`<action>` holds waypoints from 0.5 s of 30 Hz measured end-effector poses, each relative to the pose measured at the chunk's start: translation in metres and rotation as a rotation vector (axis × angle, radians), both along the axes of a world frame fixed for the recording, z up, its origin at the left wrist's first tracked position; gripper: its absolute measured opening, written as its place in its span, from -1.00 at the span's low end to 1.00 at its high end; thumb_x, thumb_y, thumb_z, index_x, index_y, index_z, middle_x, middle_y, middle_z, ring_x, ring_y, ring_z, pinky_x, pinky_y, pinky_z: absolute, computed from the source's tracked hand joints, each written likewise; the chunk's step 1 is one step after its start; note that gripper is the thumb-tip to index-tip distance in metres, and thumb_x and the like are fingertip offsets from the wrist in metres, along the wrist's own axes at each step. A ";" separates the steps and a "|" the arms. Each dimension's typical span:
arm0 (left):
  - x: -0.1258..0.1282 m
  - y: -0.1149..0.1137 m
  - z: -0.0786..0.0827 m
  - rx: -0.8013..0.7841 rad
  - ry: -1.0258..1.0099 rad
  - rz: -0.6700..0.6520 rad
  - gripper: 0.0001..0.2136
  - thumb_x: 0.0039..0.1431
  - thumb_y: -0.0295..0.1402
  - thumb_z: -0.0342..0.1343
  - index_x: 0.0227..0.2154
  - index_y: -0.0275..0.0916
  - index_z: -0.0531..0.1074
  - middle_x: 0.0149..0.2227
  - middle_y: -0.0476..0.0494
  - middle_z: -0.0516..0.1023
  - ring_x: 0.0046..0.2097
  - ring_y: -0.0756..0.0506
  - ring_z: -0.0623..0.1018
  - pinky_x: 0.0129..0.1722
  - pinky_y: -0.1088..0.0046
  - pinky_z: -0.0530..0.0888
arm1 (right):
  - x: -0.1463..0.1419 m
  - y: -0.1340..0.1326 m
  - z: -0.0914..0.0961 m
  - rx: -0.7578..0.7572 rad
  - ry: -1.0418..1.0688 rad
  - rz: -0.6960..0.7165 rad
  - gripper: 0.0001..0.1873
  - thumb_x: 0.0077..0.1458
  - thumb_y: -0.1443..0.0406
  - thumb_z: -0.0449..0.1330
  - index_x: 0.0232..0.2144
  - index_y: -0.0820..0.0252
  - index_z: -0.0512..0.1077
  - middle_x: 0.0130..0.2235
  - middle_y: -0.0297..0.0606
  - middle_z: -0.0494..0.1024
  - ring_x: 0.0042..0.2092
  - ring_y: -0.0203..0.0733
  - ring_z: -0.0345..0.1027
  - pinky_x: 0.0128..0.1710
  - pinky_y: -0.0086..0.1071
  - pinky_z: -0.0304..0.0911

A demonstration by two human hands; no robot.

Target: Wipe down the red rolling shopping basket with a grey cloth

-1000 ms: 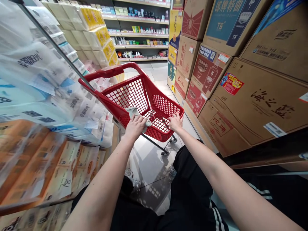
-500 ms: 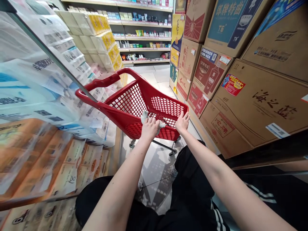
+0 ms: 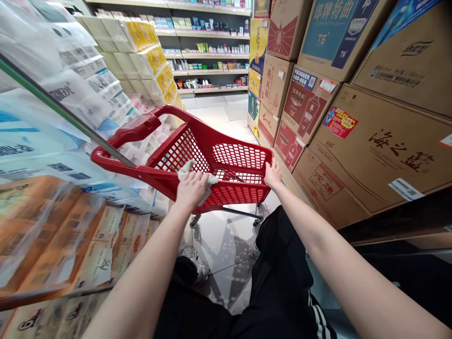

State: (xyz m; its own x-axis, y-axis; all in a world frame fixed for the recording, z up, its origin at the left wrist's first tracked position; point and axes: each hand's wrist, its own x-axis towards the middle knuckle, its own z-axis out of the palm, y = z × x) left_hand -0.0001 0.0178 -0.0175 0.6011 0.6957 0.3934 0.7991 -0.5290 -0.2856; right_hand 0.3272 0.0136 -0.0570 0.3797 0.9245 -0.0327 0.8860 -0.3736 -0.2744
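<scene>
A red shopping cart (image 3: 233,194) with a lattice basket stands in front of me, its handle toward the left. My left hand (image 3: 193,188) is closed over a pale cloth (image 3: 186,169) and presses it on the cart's near top rim. The cloth sticks out on both sides of the fingers. My right hand (image 3: 272,174) grips the narrow right end of the cart's rim, the fingers wrapped over its corner. Inside the basket only the lattice floor and walls show. A metal pole (image 3: 70,106) rises from the handle end toward the upper left.
Stacked cardboard cartons (image 3: 381,150) line the right side. Wrapped tissue packs (image 3: 67,230) are piled along the left, close to the cart's handle. Shelves (image 3: 212,56) with small goods stand at the back. Pale floor tiles (image 3: 226,113) run between.
My left hand has slid leftward along the rim with the cloth. The cart appears nearer and its handle end further left. My right hand keeps its grip on the corner.
</scene>
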 end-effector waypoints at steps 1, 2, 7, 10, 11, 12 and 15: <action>-0.014 0.002 0.005 0.018 0.016 0.020 -0.74 0.28 -0.32 -0.11 -0.12 -0.23 0.44 -0.25 -0.29 0.48 -0.16 -0.27 0.45 -0.06 0.13 0.29 | 0.002 0.001 -0.002 0.010 -0.002 0.002 -0.30 0.12 0.48 0.05 0.31 0.17 0.13 0.46 -0.08 -0.22 0.43 0.06 -0.24 0.30 -0.10 0.01; -0.025 0.004 0.010 0.031 0.033 0.026 -0.73 0.28 -0.31 -0.12 -0.12 -0.24 0.44 -0.24 -0.30 0.48 -0.14 -0.28 0.45 -0.04 0.12 0.29 | 0.004 0.002 -0.003 0.025 -0.002 0.003 -0.30 0.11 0.48 0.04 0.31 0.18 0.14 0.46 -0.09 -0.20 0.43 0.06 -0.23 0.30 -0.10 0.00; -0.041 0.005 0.018 0.078 0.067 0.084 -0.76 0.29 -0.36 -0.14 -0.16 -0.25 0.41 -0.27 -0.28 0.47 -0.15 -0.26 0.43 -0.02 0.12 0.28 | 0.005 0.002 -0.001 0.194 0.017 0.026 -0.37 0.16 0.49 -0.06 0.29 0.28 0.19 0.41 -0.04 0.03 0.43 -0.04 -0.20 0.33 -0.15 -0.06; -0.033 0.004 0.019 0.079 0.116 0.116 -0.79 0.31 -0.41 -0.16 -0.22 -0.29 0.38 -0.30 -0.24 0.45 -0.18 -0.21 0.41 -0.05 0.17 0.29 | -0.012 -0.004 0.009 0.326 -0.001 0.078 -0.46 0.25 0.45 -0.15 0.23 0.30 0.28 0.34 -0.04 0.20 0.40 -0.11 -0.12 0.34 -0.18 -0.14; -0.030 0.004 0.020 0.073 0.126 0.120 -0.80 0.31 -0.42 -0.16 -0.24 -0.29 0.37 -0.31 -0.22 0.45 -0.19 -0.19 0.40 -0.06 0.19 0.29 | -0.023 -0.006 0.013 0.357 -0.001 0.106 -0.47 0.28 0.43 -0.18 0.21 0.29 0.31 0.32 -0.05 0.25 0.38 -0.12 -0.05 0.33 -0.20 -0.11; -0.028 0.004 0.021 0.067 0.127 0.123 -0.81 0.32 -0.42 -0.16 -0.25 -0.29 0.36 -0.31 -0.20 0.44 -0.19 -0.18 0.39 -0.07 0.21 0.29 | -0.035 -0.009 0.017 0.373 0.007 0.132 -0.48 0.30 0.40 -0.19 0.19 0.27 0.33 0.29 -0.06 0.30 0.34 -0.13 0.04 0.30 -0.23 -0.06; -0.024 0.004 0.023 0.039 0.106 0.129 -0.82 0.31 -0.42 -0.16 -0.26 -0.28 0.35 -0.30 -0.18 0.44 -0.19 -0.16 0.40 -0.07 0.23 0.29 | -0.074 -0.014 0.024 0.326 0.051 0.226 -0.52 0.37 0.26 -0.20 0.13 0.17 0.40 0.14 -0.11 0.49 0.14 -0.14 0.33 0.15 -0.28 0.13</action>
